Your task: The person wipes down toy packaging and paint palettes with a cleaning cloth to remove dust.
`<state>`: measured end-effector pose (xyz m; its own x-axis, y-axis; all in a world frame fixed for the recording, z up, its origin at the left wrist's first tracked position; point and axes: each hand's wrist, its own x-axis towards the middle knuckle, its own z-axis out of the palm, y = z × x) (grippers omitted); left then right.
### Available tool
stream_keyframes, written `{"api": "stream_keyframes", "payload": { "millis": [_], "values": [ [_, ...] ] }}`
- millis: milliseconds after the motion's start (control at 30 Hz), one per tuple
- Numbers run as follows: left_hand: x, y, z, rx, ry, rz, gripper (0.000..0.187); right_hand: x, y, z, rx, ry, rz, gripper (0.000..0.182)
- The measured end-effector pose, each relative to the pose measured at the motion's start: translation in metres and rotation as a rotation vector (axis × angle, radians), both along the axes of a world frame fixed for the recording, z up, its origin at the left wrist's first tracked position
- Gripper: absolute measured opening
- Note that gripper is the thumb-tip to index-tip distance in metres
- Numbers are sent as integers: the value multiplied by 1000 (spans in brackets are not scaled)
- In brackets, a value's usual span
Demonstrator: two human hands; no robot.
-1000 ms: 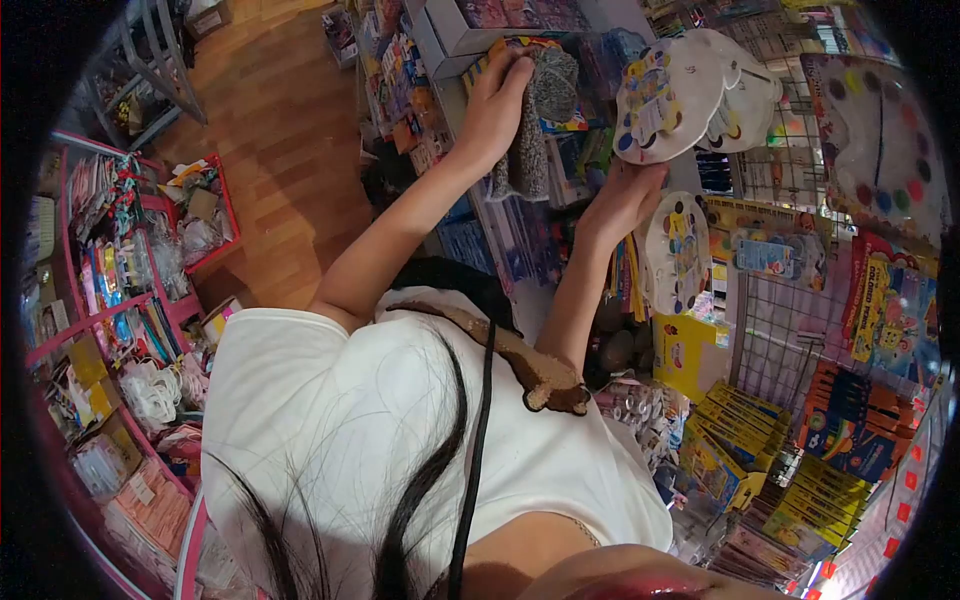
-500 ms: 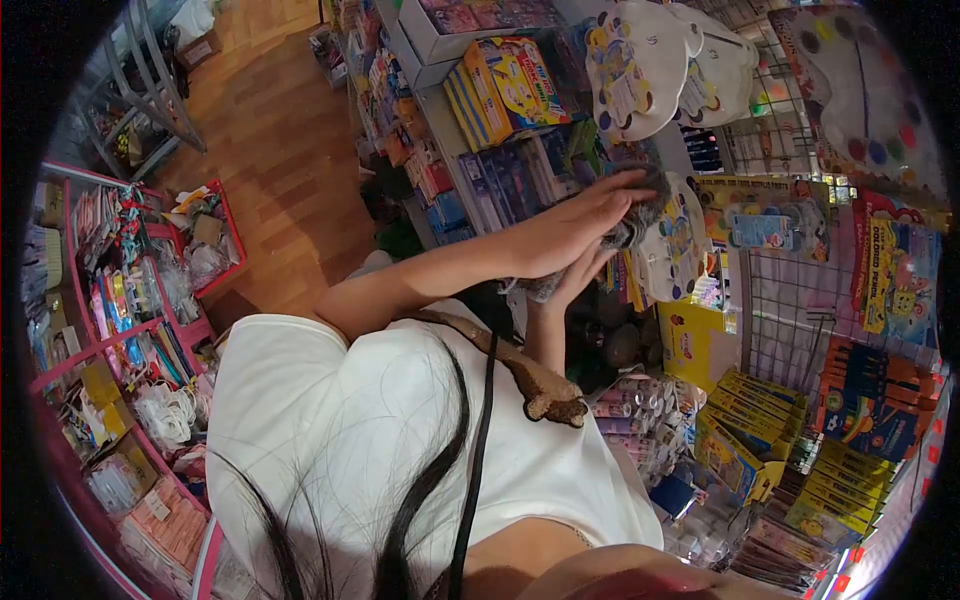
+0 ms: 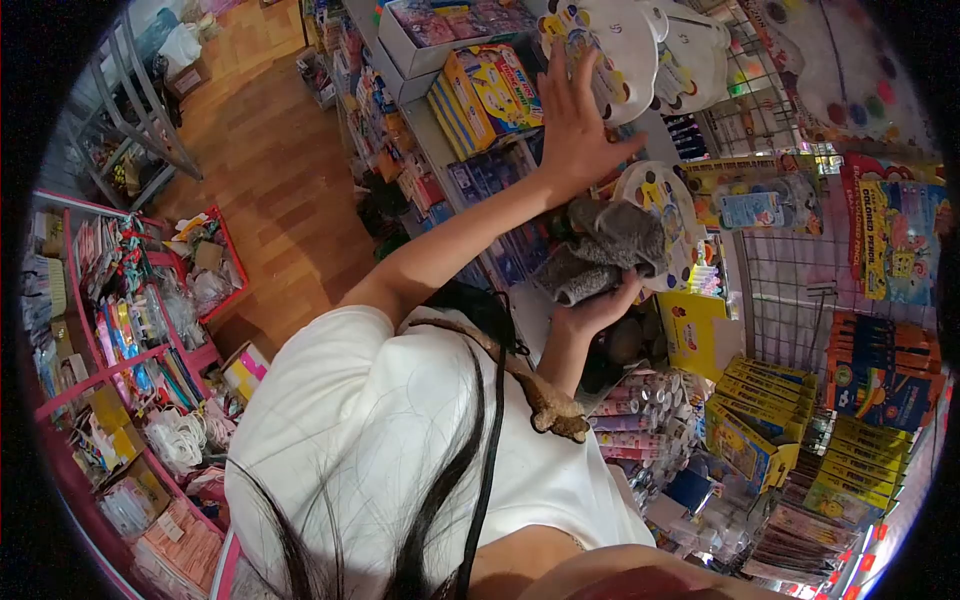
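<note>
Crumpled grey cloth (image 3: 622, 238), loosely folded, bunched in the right hand (image 3: 606, 306)

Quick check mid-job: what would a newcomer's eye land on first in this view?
Probably the crumpled gray cloth in the right hand, dark against the bright goods near the middle. Just above it, the left hand is spread wide, its fingers in front of a hanging white palette; contact is hard to tell. The orange packs on the rack at the far right would likely come next.
</note>
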<state>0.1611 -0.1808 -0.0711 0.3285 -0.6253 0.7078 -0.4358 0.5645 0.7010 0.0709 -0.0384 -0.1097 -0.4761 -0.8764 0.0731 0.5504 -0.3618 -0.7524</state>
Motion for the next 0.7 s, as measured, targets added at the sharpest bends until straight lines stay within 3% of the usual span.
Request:
{"api": "stream_keyframes", "payload": {
  "millis": [200, 333, 433, 533, 633, 700],
  "values": [
    [-5, -27, -11, -104, -33, 8, 77, 3, 6, 16, -127, 185, 0, 40],
    [8, -18, -18, -152, -30, -87, 61, 2, 0, 23, -91, 23, -32, 48],
    [20, -5, -16, -49, 149, -305, 56, 5, -9, 39, -96, 93, -83, 51],
    [30, 1, -7, -49, 222, -280, 50, 6, -25, 52, -167, 199, -37, 50],
    [38, 11, 10, -94, 215, -214, 43, 23, -54, 63, -6, 357, -239, 37],
    [38, 19, 18, -70, 205, -207, 45, 35, -79, 64, -116, 543, -170, 24]
  ]
}}
